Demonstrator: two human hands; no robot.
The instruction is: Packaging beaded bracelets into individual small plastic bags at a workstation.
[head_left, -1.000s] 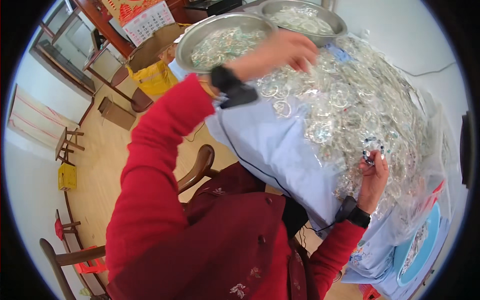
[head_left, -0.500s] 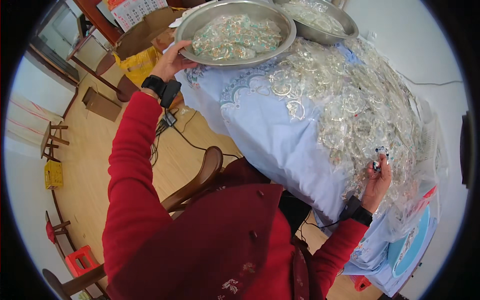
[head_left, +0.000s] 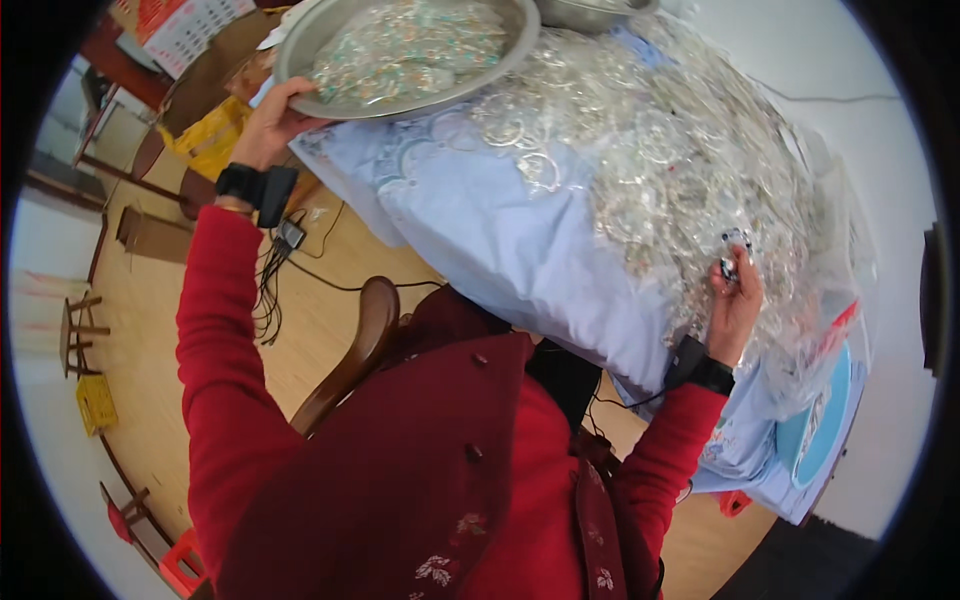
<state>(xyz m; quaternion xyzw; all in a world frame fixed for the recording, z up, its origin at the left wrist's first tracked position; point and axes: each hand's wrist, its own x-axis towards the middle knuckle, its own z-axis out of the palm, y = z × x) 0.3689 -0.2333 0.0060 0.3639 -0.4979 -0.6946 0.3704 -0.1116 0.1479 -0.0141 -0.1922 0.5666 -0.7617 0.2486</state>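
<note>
My left hand grips the near left rim of a round metal basin, fingers bent over its edge. Inside the basin lies a heap of clear packets with small teal and orange pieces. At the right, my right hand pinches a small clear packet with dark, shiny pieces between thumb and fingers. This hand is above a broad heap of clear-bagged jewellery, where silvery ring-shaped pieces show. The exact kind of the pinched piece is too small to make out.
A pale blue cloth covers the table. Another metal basin stands at the back. A light blue tub is at the right edge, beside a clear plastic bag. A wooden chair arm and black cables are at left.
The whole view has shifted, so the table and basins appear farther left and higher. My left hand stays on the basin rim, and my right hand keeps its pinch on the packet.
</note>
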